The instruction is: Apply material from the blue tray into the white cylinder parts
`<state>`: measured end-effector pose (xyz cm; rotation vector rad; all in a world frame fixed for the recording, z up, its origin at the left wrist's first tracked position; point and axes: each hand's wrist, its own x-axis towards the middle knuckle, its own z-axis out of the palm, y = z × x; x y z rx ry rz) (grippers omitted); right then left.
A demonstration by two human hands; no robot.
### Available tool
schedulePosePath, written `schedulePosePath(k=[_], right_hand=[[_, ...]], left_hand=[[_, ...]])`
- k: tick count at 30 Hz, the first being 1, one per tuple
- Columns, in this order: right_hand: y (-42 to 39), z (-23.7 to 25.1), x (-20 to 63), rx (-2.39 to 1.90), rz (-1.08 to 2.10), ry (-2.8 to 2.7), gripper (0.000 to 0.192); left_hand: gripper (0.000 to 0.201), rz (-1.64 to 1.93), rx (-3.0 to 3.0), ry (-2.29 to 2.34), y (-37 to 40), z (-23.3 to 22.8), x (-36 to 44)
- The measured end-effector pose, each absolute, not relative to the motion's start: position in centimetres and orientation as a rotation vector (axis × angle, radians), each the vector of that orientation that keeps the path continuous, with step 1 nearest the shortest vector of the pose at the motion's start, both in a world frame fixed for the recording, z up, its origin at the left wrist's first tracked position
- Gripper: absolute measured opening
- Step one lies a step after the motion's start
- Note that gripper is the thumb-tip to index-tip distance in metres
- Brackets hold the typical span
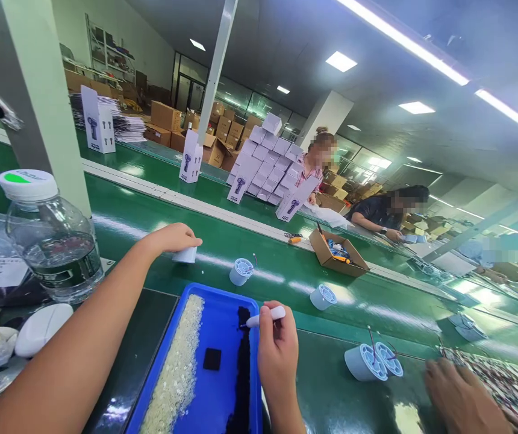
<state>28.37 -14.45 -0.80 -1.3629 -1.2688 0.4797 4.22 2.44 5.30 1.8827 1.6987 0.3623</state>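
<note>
My left hand (173,237) reaches over the green belt, its fingers closed on a small white plastic cup-shaped housing (185,255). In my right hand (278,349) is a white pen-like tool (271,314), pinched between thumb and fingers. Its thin tip points down at a strip of tiny black parts (243,361) along the right side of a blue tray (216,290). A band of small translucent whitish rings (177,361) fills the tray's left side. Between the two lies a black square piece (212,359).
Similar white housings with wires (241,272) stand along the belt (277,265). A water bottle (53,241) is at left. A co-worker's hand (462,395) is at right beside bundled wires (498,380). Farther back are an open carton (338,253), stacked white boxes (268,160) and two people.
</note>
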Motion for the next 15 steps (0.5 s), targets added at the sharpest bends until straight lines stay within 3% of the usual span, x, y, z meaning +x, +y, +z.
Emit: schedulePosePath(k=[4, 15], right_hand=[[-14.3, -0.9, 28.13, -1.344, 0.526, -1.288, 0.021], [-14.09, -0.52, 27.89, -1.336, 0.597, -1.349, 0.019]], left_hand=[[0.025, 0.35, 1.954, 1.771, 2.59, 4.77, 4.99], [0.026, 0.146, 2.014, 1.863, 2.6, 5.03, 5.05]])
